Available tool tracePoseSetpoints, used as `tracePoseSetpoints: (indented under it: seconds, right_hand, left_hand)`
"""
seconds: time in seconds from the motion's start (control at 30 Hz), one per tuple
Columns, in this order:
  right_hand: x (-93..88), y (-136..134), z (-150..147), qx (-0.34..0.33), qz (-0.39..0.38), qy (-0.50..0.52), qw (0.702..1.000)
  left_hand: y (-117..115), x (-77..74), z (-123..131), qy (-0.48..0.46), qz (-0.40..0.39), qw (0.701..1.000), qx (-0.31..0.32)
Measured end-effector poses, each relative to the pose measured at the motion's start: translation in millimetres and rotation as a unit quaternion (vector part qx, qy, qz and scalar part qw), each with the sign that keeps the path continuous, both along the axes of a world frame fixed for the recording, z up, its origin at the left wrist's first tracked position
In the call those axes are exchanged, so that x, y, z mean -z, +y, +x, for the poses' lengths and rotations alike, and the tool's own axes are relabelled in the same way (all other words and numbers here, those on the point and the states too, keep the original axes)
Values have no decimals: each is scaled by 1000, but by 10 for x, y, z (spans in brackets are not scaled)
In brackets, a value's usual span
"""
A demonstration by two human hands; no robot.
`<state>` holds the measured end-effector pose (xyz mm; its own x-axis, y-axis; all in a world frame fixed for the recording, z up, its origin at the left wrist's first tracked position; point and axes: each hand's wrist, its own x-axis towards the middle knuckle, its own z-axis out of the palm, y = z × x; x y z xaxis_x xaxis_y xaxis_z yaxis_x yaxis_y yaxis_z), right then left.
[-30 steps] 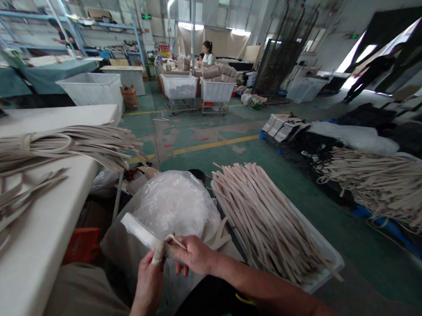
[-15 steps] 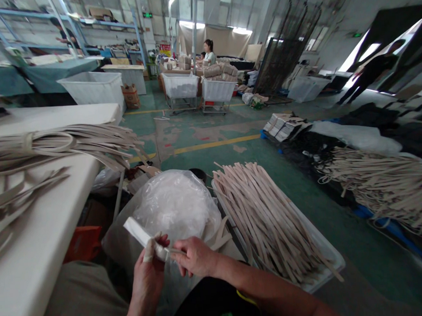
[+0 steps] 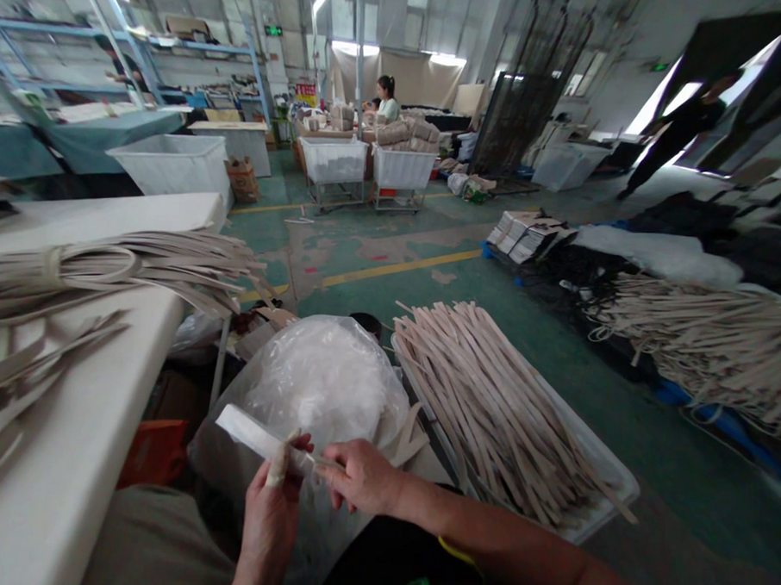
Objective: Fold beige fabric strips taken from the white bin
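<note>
A flat white strip slants up and left out of my left hand, whose fingers are closed round it; a pale covering is on one finger. Just to the right, my right hand pinches a thin beige strap end that meets the white strip between the hands. Behind them bulges a clear plastic bag with white material inside. Long beige straps lie in a white tray to the right of the hands.
A white table on the left bears a tied strap bundle. An orange object is below it. More straps lie at the right. White bins and people stand farther back, one person near the doorway.
The white strip reaches slightly farther up and left, and more of it shows beside my left fingers. My right hand has hardly moved. The person near the doorway has shifted left.
</note>
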<state>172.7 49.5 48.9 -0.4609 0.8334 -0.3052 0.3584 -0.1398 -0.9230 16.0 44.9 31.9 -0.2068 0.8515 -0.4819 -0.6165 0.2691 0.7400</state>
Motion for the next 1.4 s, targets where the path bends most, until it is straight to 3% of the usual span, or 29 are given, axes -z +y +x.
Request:
tracePoseSetpoints:
  seconds: [0.3,0.47,0.63,0.93,1.23,1.4]
  right_hand:
    - [28,-13,15,24,-16,9,1000]
    - [0,-9,9,-14,-27,32,999]
    - [-12,2,7,-25,-39,28,999]
    - [-16,5,24,-43,-33,-18,998]
    - [-24,2,3,-46,-18,-18,999]
    - [-25,15,11,-55,-16,-29,998]
  left_hand:
    - [-19,-117,58,36,18,998,39]
    - [-2,-107,8,57,-1,998,14]
    - [-17,-76,12,51,-7,998,30]
    - [33,-85,9,10,-13,999,-51]
    - [16,-116,69,-8,-27,999,-15]
    - [37,-76,12,-14,-24,999,-44]
